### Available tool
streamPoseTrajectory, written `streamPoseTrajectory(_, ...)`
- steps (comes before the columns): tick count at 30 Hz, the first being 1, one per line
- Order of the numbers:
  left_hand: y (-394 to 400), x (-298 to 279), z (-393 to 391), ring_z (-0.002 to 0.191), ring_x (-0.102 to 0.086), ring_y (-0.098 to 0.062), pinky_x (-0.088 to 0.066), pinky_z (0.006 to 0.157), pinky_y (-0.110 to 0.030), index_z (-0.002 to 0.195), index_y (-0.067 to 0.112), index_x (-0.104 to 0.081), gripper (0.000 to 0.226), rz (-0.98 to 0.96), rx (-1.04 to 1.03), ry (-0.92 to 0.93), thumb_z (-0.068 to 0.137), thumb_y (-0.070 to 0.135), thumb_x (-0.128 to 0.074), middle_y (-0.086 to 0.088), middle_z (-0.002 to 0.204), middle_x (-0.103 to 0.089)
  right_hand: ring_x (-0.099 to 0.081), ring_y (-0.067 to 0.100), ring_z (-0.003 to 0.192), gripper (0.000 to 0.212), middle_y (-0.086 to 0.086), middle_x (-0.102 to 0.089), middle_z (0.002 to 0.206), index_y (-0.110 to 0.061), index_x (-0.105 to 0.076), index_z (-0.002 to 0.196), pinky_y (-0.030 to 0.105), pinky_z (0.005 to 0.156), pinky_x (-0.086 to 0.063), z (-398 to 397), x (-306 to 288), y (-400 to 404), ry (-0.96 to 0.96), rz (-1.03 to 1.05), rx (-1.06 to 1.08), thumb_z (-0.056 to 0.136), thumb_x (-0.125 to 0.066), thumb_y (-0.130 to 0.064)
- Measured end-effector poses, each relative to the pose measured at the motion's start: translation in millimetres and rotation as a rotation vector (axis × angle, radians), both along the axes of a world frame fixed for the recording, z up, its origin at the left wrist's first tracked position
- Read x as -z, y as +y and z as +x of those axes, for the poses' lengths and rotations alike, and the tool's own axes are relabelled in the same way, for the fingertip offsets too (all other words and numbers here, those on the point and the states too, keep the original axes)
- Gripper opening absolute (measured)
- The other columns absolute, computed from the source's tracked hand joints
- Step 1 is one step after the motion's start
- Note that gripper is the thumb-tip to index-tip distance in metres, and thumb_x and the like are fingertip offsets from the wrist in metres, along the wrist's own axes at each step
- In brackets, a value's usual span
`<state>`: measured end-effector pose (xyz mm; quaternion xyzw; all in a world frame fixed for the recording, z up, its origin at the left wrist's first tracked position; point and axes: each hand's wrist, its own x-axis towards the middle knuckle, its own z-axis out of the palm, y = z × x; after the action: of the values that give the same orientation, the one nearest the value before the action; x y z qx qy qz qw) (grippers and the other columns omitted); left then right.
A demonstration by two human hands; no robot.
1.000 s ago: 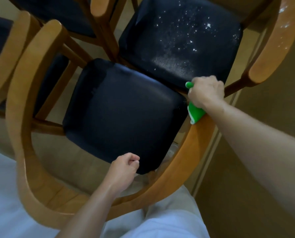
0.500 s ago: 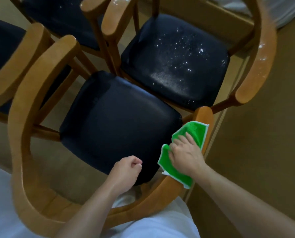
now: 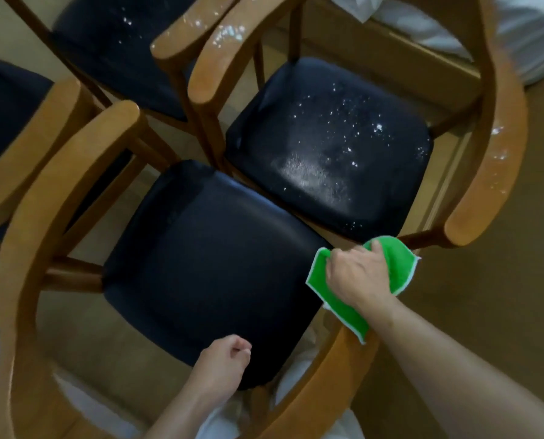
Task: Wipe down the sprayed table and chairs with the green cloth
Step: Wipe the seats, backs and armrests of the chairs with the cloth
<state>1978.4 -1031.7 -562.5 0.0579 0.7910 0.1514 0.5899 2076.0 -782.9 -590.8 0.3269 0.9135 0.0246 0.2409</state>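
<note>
The green cloth [image 3: 400,267] is draped over the far end of the near chair's right wooden arm [image 3: 327,369]. My right hand [image 3: 356,280] lies on top and grips the cloth around the rail. That chair's dark seat [image 3: 207,258] looks smooth, with no droplets. The chair behind it has white spray droplets on its dark seat [image 3: 327,153] and on its wooden arm [image 3: 498,153]. My left hand [image 3: 223,369] is a loose fist over the near seat's front corner and holds nothing.
Two more wooden chairs with dark seats crowd in at the left [image 3: 26,147] and at the back [image 3: 112,42], and the back one shows spray specks. White bedding [image 3: 524,36] lies at the top right. Brown floor runs along the right side.
My right hand drew the cloth back along the chair arm toward me, then pushed it forward again to the arm's far end. The left fist stayed put.
</note>
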Motion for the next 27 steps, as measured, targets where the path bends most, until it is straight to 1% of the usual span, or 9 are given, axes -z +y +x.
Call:
streamPoseTrajectory(4,34.8,-4.1,-8.9,0.074,-0.065,0.002,-0.052,0.076,-0.019,0.088,0.035,-0.066,0.015,0.004,-0.043,0.013,0.093,0.031,-0.053,0.015,0.083,-0.071,-0.069,0.025,0.090,0.026,0.002,-0.072,0.095,-0.021,-0.065,0.086,0.032,0.077,-0.041,-13.5,-0.1,36.3,-0.027,-0.194,0.055,0.088,-0.044,-0.036)
streamPoseTrajectory(8,71.2,-0.6,-20.2,0.081,-0.065,-0.002,-0.051,0.070,-0.019,0.093,0.036,-0.064,0.016,0.052,-0.120,0.006,0.096,0.030,-0.050,0.012,0.090,-0.069,-0.063,0.031,0.105,0.037,0.005,-0.066,0.115,-0.020,-0.062,0.114,0.037,0.084,-0.048,-18.2,-8.5,69.9,-0.138,-0.347,0.239,0.094,-0.040,-0.041)
streamPoseTrajectory(11,91.3,6.7,-21.0,0.085,-0.064,-0.004,-0.048,0.069,-0.018,0.103,0.034,-0.062,0.016,0.111,-0.137,-0.010,0.098,0.028,-0.049,0.011,0.095,-0.067,-0.066,0.030,0.093,0.035,0.005,-0.070,0.101,-0.024,-0.061,0.102,0.037,0.079,-0.047,-9.7,-10.9,47.4,-0.036,-0.255,0.170,0.097,-0.034,-0.046)
streamPoseTrajectory(15,113.0,26.2,-18.5,0.099,-0.059,-0.008,-0.049,0.092,-0.032,0.115,0.038,-0.052,0.022,0.149,-0.203,-0.115,0.095,0.030,-0.054,0.010,0.108,-0.063,-0.065,0.029,0.069,0.033,0.006,-0.069,0.072,-0.023,-0.056,0.087,0.039,0.079,-0.046,-21.7,-6.6,-9.6,0.258,-0.226,0.256,0.099,-0.032,-0.041)
streamPoseTrajectory(17,120.1,37.3,-19.0,0.099,-0.060,-0.009,-0.048,0.096,-0.038,0.110,0.033,-0.056,0.018,0.151,-0.226,-0.183,0.093,0.028,-0.056,0.009,0.105,-0.066,-0.067,0.031,0.080,0.031,0.008,-0.071,0.081,-0.020,-0.063,0.096,0.046,0.088,-0.046,-29.9,9.7,-32.0,0.401,-0.222,0.402,0.098,-0.037,-0.036)
streamPoseTrajectory(19,120.5,53.5,-22.0,0.100,-0.061,-0.010,-0.048,0.097,-0.037,0.119,0.032,-0.056,0.027,0.144,-0.225,-0.193,0.094,0.025,-0.056,0.006,0.108,-0.066,-0.061,0.033,0.107,0.033,0.010,-0.068,0.111,-0.017,-0.061,0.121,0.048,0.102,-0.036,-35.2,35.5,-45.4,0.485,-0.299,0.600,0.102,-0.037,-0.029)
streamPoseTrajectory(23,100.9,84.2,-39.2,0.108,-0.057,-0.012,-0.045,0.098,-0.034,0.135,0.027,-0.051,0.039,0.059,-0.132,-0.085,0.096,0.026,-0.052,0.005,0.118,-0.061,-0.058,0.021,0.098,0.047,0.014,-0.054,0.133,-0.024,-0.028,0.151,0.034,0.086,-0.041,-37.2,96.0,-51.6,0.567,-0.388,1.301,0.105,-0.028,-0.033)
streamPoseTrajectory(25,84.4,98.1,-54.0,0.104,-0.058,-0.008,-0.047,0.092,-0.031,0.126,0.032,-0.056,0.031,0.061,-0.102,-0.037,0.096,0.028,-0.052,0.009,0.114,-0.062,-0.043,0.029,0.131,0.052,0.012,-0.031,0.154,-0.023,-0.014,0.155,0.039,0.105,-0.034,-39.5,128.4,-63.3,0.513,-0.347,1.511,0.105,-0.024,-0.035)
streamPoseTrajectory(27,68.0,107.6,-70.0,0.102,-0.060,-0.008,-0.049,0.093,-0.036,0.115,0.037,-0.061,0.022,0.070,-0.112,-0.001,0.095,0.029,-0.053,0.011,0.109,-0.065,-0.024,0.029,0.144,0.056,0.012,-0.018,0.160,-0.014,-0.012,0.155,0.038,0.115,-0.020,-42.0,153.2,-81.2,0.538,-0.297,1.609,0.104,-0.028,-0.033)
